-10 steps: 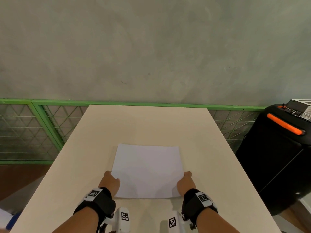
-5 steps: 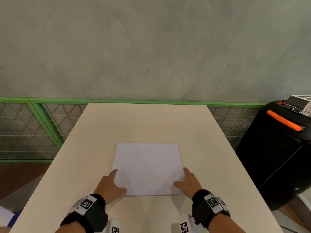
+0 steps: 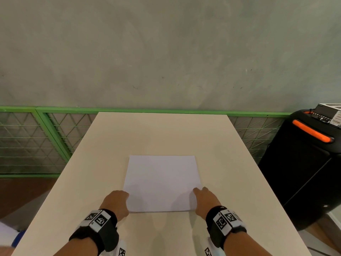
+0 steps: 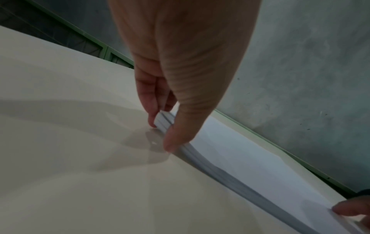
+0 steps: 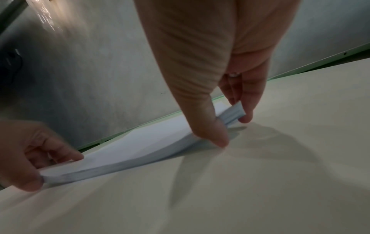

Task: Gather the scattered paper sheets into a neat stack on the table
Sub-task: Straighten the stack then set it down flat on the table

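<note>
Hands have shifted from flat on top to pinching: left hand [image 3: 116,201] and right hand [image 3: 205,199] grip the paper stack [image 3: 161,183] at its near corners, mid-worktop [image 3: 158,133]. Sheets gathered; only squaring likely remains.

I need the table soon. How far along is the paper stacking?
Nearly done. Gathered: the sheets form one paper stack on the table; no loose sheet shows on it. In hand: the left hand and right hand pinch its near corners, which are lifted slightly in the wrist views. Left: probably setting it flat and letting go.
</note>
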Tool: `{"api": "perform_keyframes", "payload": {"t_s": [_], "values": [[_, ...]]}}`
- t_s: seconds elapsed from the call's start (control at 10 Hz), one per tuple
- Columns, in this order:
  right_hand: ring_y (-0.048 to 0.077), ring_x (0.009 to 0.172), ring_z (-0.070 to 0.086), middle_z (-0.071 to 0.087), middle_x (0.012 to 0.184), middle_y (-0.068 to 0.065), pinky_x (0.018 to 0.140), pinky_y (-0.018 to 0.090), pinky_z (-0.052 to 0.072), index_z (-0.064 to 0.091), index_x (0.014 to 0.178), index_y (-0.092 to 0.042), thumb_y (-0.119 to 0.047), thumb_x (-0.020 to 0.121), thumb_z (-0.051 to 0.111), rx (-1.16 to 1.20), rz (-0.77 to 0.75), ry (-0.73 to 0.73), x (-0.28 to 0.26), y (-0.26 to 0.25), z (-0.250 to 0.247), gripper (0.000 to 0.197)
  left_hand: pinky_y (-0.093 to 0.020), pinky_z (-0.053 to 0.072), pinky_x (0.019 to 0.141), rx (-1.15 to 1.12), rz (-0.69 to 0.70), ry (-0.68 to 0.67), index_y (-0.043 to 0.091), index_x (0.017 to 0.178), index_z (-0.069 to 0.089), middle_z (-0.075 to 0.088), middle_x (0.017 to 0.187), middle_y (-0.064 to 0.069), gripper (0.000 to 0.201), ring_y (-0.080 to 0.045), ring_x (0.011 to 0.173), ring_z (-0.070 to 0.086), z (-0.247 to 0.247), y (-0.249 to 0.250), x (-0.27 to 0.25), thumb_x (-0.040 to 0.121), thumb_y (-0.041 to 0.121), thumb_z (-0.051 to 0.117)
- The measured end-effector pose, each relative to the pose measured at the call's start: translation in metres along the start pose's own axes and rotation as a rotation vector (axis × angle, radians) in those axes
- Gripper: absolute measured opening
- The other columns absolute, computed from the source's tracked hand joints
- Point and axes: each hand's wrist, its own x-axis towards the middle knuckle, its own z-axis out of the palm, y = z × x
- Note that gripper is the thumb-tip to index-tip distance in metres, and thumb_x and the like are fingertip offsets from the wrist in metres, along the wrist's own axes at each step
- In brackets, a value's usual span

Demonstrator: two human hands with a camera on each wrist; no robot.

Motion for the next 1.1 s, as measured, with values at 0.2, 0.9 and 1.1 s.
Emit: {"api": "perform_keyframes", "payload": {"t_s": [0.2, 0.9, 1.1], "values": [[0.031, 0.112, 0.055, 0.051, 0.115, 0.014, 0.090, 0.032, 0.047, 0.040, 0.127, -0.010, -0.009, 0.082, 0.055, -0.036, -0.011, -0.036, 0.003, 0.001, -0.003, 0.047, -0.023, 0.047, 0.091, 0.045, -0.004, -0.036, 0.015, 0.113, 0.059, 0.062, 0.122, -0.002, 0.036, -0.020, 0.113, 0.059, -0.001, 0.000, 0.004, 0.078, 0.021, 0.055], [0.029, 0.098, 0.054, 0.043, 0.125, 0.015, 0.080, 0.031, 0.050, 0.031, 0.129, -0.017, -0.008, 0.075, 0.065, 0.070, 0.069, -0.085, 0.002, -0.005, -0.006, 0.065, -0.024, 0.046, 0.085, -0.011, -0.029, -0.074, 0.018, 0.114, 0.045, 0.057, 0.109, -0.001, 0.038, -0.021, 0.110, 0.058, 0.001, -0.002, 0.003, 0.077, 0.015, 0.056], [0.031, 0.115, 0.050, 0.033, 0.132, 0.013, 0.091, 0.033, 0.050, 0.022, 0.138, -0.020, -0.022, 0.070, 0.072, 0.186, 0.164, -0.065, -0.007, 0.012, 0.003, 0.085, -0.027, 0.046, 0.092, -0.152, -0.157, -0.059, 0.012, 0.133, 0.034, 0.049, 0.126, -0.008, 0.071, -0.024, 0.118, 0.052, 0.005, -0.022, -0.003, 0.072, 0.025, 0.067]]}}
